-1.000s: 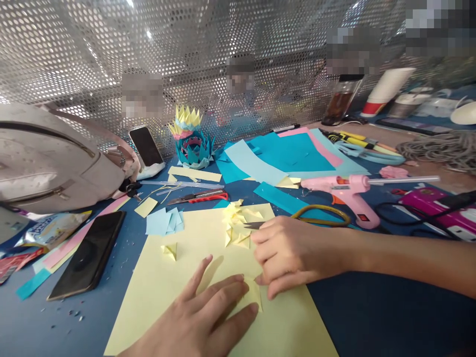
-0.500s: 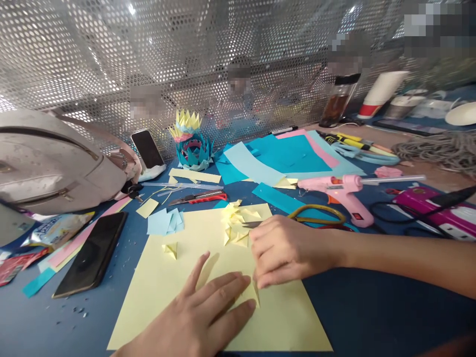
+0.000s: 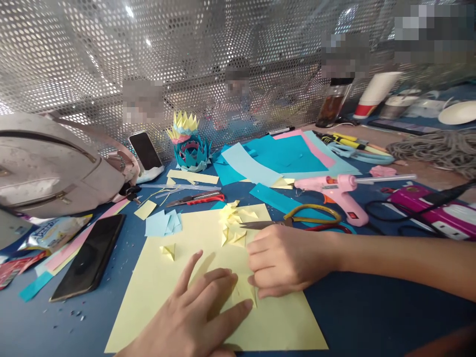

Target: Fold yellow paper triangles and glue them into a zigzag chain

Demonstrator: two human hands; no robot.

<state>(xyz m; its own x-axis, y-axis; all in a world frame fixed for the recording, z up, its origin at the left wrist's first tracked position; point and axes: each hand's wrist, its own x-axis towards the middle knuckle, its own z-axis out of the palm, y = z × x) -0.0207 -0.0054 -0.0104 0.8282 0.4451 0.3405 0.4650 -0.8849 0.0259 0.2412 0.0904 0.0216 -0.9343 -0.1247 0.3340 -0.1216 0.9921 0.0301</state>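
Note:
My left hand (image 3: 201, 310) lies with fingers spread over a large pale yellow sheet (image 3: 145, 307). Its thumb and fingertips rest around a small folded piece of yellow paper (image 3: 246, 290), which blends into the sheet. My right hand (image 3: 284, 260) is curled closed at the upper right edge of that piece; the hand hides whatever its fingers may grip. Just beyond it lie several folded yellow paper points (image 3: 232, 235) and scissors (image 3: 312, 214) with yellow and red handles, blades partly behind the hand. One more folded yellow point (image 3: 168, 251) sits apart on the left.
A pink glue gun (image 3: 345, 191) lies at right, near a purple power strip (image 3: 427, 208). A red cutter (image 3: 195, 198), light blue paper pieces (image 3: 163, 223) and a phone (image 3: 91, 258) are left. Behind stand a paper crown-like ring (image 3: 191, 151) and a backpack (image 3: 48, 163).
My left fingertips have drawn back slightly to the left, baring more of the small folded paper. My right hand has shifted slightly down beside it. The view has turned a little.

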